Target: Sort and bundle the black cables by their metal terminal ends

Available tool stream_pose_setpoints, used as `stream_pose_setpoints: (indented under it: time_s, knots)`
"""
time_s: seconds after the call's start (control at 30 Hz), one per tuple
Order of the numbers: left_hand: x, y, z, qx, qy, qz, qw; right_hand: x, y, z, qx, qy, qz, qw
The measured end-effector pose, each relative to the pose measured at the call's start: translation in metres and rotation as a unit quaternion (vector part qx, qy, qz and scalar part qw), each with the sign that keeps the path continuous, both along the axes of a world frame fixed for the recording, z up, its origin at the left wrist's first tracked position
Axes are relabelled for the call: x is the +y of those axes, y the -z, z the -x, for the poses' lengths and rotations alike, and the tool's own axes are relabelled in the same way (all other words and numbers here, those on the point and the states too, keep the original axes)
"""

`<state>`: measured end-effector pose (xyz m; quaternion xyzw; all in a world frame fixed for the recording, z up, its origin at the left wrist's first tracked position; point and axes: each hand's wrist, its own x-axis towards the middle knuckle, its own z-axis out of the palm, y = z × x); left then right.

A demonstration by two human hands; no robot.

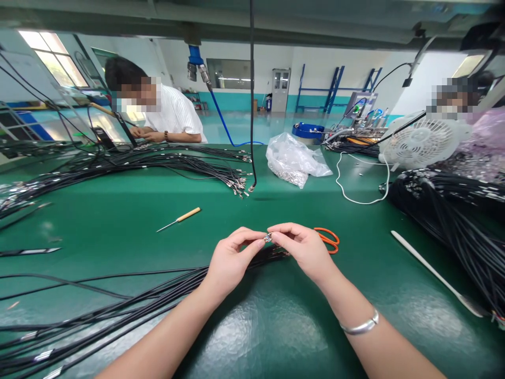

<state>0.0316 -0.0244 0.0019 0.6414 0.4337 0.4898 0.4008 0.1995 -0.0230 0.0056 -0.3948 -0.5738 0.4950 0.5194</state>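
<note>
A small shiny metal part (268, 238) sits between my two hands, pinched at the fingertips; its exact kind is too small to make out. My left hand (231, 260) grips it from the left with thumb and fingers, while my right hand (311, 252) closes on it from the right. Below them, a bundle of black cables (158, 299) runs from the lower left, its stripped ends partly hidden beneath my hands. Orange scissors handles (335, 242) show just behind my right hand. An awl with a wooden handle (189, 214) lies beyond my left hand.
Cable bundles lie at the back left (177, 162) and right (445, 226). A plastic bag of metal parts (294, 160) stands near a white fan (426, 138). A black cable (252, 95) hangs overhead. A long white stick (432, 271) lies right. A co-worker (177, 113) sits opposite.
</note>
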Motion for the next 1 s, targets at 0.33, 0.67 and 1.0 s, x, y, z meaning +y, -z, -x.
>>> stream_pose_setpoints:
  time_s: [0.33,0.67,1.0]
  knots:
    - [-0.003,-0.003,-0.003,0.065,-0.023,-0.055,0.996,0.003,0.004,0.001,0.043,-0.006,0.039,0.998]
    - [0.005,-0.001,-0.004,0.154,-0.032,-0.133,0.978,0.012,0.013,-0.001,0.023,0.008,0.021,0.999]
    - [0.012,0.015,0.013,0.378,0.037,-0.084,0.921,0.033,0.018,-0.043,-0.272,0.105,-0.085,0.953]
